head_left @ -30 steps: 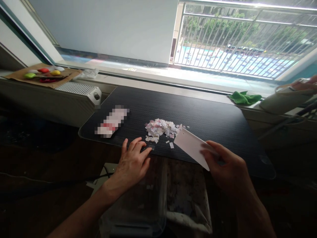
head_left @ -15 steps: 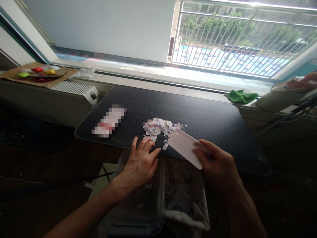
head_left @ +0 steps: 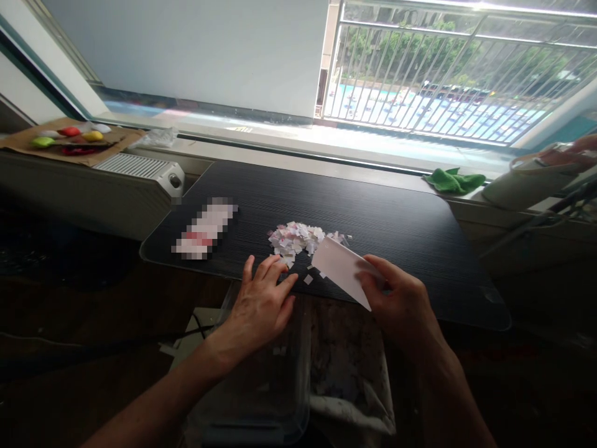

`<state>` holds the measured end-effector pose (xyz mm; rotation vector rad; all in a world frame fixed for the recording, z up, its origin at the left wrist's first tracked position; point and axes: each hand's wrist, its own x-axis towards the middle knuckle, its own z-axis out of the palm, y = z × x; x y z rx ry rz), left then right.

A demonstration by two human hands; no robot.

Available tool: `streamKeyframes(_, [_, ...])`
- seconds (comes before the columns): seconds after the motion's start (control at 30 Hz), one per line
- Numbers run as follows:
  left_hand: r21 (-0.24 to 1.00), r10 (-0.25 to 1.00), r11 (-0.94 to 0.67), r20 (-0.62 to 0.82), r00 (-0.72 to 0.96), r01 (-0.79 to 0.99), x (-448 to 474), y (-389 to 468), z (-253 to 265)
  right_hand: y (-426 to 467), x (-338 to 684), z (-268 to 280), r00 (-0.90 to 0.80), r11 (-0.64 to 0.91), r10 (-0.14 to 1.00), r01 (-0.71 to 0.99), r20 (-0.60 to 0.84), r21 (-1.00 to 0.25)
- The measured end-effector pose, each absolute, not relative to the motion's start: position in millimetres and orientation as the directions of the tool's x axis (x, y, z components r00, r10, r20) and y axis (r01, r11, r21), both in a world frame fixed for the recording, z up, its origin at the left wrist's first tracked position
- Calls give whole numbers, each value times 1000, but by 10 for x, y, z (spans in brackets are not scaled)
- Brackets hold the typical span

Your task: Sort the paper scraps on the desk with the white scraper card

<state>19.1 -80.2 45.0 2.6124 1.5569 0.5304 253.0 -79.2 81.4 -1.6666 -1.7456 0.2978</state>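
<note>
I have a black wood-grain counter (head_left: 392, 214) below the window. Under the counter's near edge I see a clear plastic tub (head_left: 265, 414) and, to the tub's right, a lined bin (head_left: 349, 407). My left hand (head_left: 263, 302) is bare and palm down at the counter's near edge, fingers spread wide. My right hand (head_left: 396, 295), over the counter's near edge further right, holds a flat white card (head_left: 338, 264) between thumb and fingers; the card slants inward over the counter. A green cloth (head_left: 452, 180) lies on the sill behind the counter's far right. A blurred-out pinkish object (head_left: 205, 230) rests on the counter's left part. The heap of paper scraps (head_left: 296, 238) sits on the counter's middle. From here I can't tell whether fingers or card touch it. One loose scrap (head_left: 308, 280) lies nearer the counter's front edge.
</note>
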Motion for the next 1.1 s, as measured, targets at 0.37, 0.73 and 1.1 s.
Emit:
streamKeyframes(0.37, [208, 900, -413, 243, 363, 886, 0, -865, 421, -944, 2574, 837, 132, 75, 950, 784, 283, -616])
streamKeyframes(0.73, [231, 908, -397, 238, 344, 888, 9, -861, 446, -696, 2284, 740, -28, 225, 946, 770, 322, -596])
streamKeyframes(1.1, [233, 909, -397, 232, 345, 888, 79, -798, 430, -911, 2550, 817, 169, 67, 941, 755, 293, -652])
